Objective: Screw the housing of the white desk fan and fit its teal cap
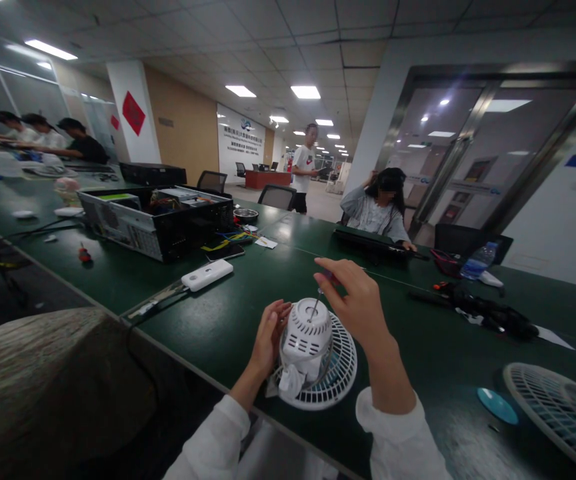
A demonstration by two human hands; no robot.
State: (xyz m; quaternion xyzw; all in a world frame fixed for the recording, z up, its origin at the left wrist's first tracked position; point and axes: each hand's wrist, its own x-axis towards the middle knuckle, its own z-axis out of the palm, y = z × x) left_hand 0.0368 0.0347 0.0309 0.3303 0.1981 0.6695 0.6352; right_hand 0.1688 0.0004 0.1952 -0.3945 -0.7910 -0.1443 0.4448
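Observation:
A small white desk fan lies on the green table with its round white grille (338,383) under a vented white motor housing (304,330). My right hand (355,300) pinches a small screwdriver (315,303), whose thin metal shaft reaches down into the top of the housing. Most of its handle is hidden by my fingers. My left hand (268,337) grips the side of the housing and steadies the fan.
An open computer case (155,223) and a red-handled screwdriver (84,253) sit on the green table (418,347) to the left. A second fan grille (553,413) lies at right, near black cables (488,313). A seated person (378,207) works across the table.

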